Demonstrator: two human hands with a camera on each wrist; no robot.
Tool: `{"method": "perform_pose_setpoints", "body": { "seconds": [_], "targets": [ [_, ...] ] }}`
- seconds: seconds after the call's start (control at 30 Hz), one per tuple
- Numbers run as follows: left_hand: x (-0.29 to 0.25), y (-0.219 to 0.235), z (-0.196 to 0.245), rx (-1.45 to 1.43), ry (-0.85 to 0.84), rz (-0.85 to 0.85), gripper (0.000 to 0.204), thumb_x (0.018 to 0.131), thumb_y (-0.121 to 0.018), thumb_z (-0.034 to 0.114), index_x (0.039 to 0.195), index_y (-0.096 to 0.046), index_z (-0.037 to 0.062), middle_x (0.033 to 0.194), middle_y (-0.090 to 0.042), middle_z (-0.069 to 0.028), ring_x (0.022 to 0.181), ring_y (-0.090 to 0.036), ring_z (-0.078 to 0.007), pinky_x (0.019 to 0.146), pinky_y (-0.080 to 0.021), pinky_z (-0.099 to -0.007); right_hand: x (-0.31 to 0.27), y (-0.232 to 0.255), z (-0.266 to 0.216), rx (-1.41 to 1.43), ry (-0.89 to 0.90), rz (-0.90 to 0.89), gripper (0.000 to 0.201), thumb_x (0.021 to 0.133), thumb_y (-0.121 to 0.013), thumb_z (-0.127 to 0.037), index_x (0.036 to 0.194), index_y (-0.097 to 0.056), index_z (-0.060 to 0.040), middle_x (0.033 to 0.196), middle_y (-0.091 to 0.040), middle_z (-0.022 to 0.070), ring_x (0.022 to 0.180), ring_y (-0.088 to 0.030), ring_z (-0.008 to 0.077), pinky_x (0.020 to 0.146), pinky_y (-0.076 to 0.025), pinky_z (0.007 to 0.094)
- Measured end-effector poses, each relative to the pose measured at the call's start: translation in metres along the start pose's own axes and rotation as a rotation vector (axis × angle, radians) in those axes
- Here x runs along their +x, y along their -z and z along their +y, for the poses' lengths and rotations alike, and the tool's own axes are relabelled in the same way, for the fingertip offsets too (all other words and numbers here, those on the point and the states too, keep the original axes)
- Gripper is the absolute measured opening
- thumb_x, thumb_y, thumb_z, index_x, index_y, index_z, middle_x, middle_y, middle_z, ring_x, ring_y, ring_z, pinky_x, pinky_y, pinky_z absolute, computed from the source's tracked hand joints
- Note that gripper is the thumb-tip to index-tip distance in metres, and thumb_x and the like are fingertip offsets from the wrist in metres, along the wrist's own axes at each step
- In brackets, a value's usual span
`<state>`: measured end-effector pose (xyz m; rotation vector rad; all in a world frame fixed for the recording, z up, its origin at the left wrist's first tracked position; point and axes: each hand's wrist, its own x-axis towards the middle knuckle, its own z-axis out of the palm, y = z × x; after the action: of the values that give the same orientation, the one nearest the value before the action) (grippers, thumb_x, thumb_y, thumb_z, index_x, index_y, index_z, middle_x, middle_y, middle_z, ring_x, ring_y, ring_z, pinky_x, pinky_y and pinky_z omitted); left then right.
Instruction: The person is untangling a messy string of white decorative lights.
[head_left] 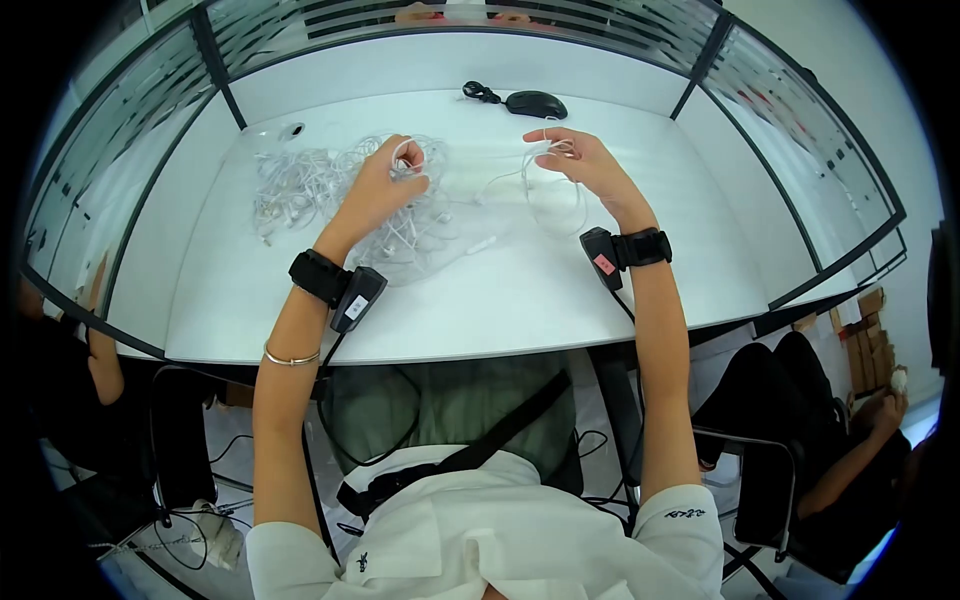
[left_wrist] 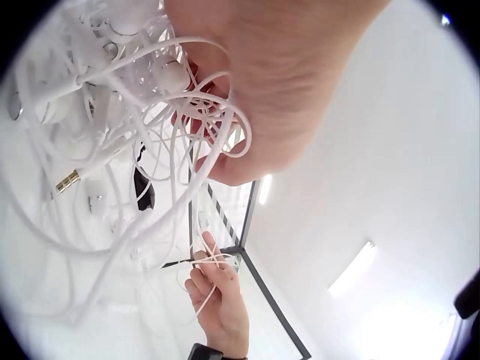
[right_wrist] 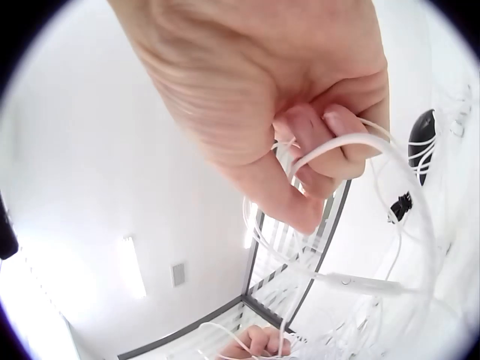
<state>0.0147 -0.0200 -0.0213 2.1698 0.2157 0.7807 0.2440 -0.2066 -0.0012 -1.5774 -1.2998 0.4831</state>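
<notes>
White earphone cables lie in a tangled heap (head_left: 300, 190) on the left half of the desk. My left hand (head_left: 385, 190) curls its fingers round loops of cable at the heap's right side; the left wrist view shows a gold plug (left_wrist: 67, 181) hanging near the strands. To the right, my right hand (head_left: 590, 170) is raised and grips a looped white cable (right_wrist: 427, 217), its fingers bent round it. An inline control piece (right_wrist: 364, 284) hangs on that cable below the right fingers.
A black mouse (head_left: 536, 104) with its coiled cord lies at the back of the desk. Low partitions with glass tops enclose the white desk (head_left: 450, 325). A cable hole (head_left: 292, 131) sits at the back left. Seated people are at both sides.
</notes>
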Motion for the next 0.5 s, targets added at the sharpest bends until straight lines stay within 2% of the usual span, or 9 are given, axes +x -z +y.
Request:
{"method": "perform_pose_setpoints", "body": {
  "seconds": [0.13,0.23,0.27,0.3,0.37,0.43,0.5],
  "targets": [
    [0.000,0.001,0.000,0.090,-0.065,0.007,0.022,0.074,-0.065,0.009,0.085,-0.046,0.0080,0.086,-0.048,-0.0016,0.087,-0.047,-0.0146,0.089,-0.036,-0.0283,-0.001,0.002,0.001,-0.078,0.042,0.021,0.030,0.084,-0.064,-0.031,0.099,-0.071,-0.0060,0.067,-0.046,-0.0065,0.066,-0.042,0.0048,0.062,-0.033,0.0196],
    [0.001,0.002,0.000,0.044,-0.054,-0.028,0.027,0.073,-0.068,0.009,0.090,-0.047,0.0080,0.090,-0.050,-0.0018,0.089,-0.048,-0.0154,0.090,-0.037,-0.0302,-0.013,0.011,-0.024,-0.132,-0.100,-0.158,0.031,0.086,-0.062,-0.034,0.092,-0.072,-0.0056,0.066,-0.046,-0.0062,0.064,-0.043,0.0043,0.062,-0.034,0.0182],
    [0.001,0.001,0.001,0.036,-0.076,-0.021,0.028,0.072,-0.069,0.009,0.092,-0.048,0.0076,0.092,-0.052,-0.0022,0.090,-0.049,-0.0162,0.090,-0.038,-0.0306,-0.014,0.015,-0.024,-0.130,-0.077,-0.183,0.033,0.087,-0.061,-0.037,0.090,-0.072,-0.0055,0.067,-0.050,-0.0059,0.062,-0.042,0.0036,0.058,-0.032,0.0173],
    [0.001,0.001,0.001,0.028,-0.099,-0.014,0.031,0.072,-0.069,0.008,0.095,-0.049,0.0073,0.094,-0.053,-0.0025,0.092,-0.050,-0.0169,0.091,-0.039,-0.0311,-0.015,0.011,-0.020,-0.030,0.028,-0.153,0.034,0.088,-0.060,-0.039,0.089,-0.071,-0.0060,0.068,-0.052,-0.0058,0.059,-0.038,0.0031,0.055,-0.028,0.0175],
    [0.000,0.001,0.004,0.062,-0.103,0.007,0.037,0.071,-0.070,0.008,0.104,-0.052,0.0062,0.099,-0.057,-0.0043,0.096,-0.053,-0.0180,0.094,-0.039,-0.0325,-0.017,0.015,-0.023,0.026,0.034,-0.062,0.033,0.089,-0.060,-0.038,0.088,-0.071,-0.0065,0.068,-0.052,-0.0061,0.060,-0.037,0.0029,0.056,-0.028,0.0173],
    [0.002,0.000,-0.001,0.164,-0.128,0.032,0.043,0.070,-0.073,0.012,0.107,-0.053,0.0086,0.101,-0.060,-0.0048,0.096,-0.059,-0.0201,0.094,-0.040,-0.0369,-0.016,0.016,-0.024,0.087,0.060,0.054,0.033,0.091,-0.058,-0.035,0.092,-0.068,-0.0042,0.064,-0.043,-0.0085,0.058,-0.032,0.0023,0.055,-0.024,0.0181],
    [0.001,0.002,0.000,0.254,-0.128,0.031,0.043,0.071,-0.073,0.015,0.109,-0.053,0.0094,0.103,-0.060,-0.0043,0.101,-0.057,-0.0195,0.101,-0.032,-0.0405,-0.016,0.020,-0.027,0.178,0.087,0.111,0.033,0.092,-0.057,-0.034,0.094,-0.067,-0.0026,0.062,-0.036,-0.0095,0.057,-0.028,0.0022,0.053,-0.021,0.0194]
  ]
}}
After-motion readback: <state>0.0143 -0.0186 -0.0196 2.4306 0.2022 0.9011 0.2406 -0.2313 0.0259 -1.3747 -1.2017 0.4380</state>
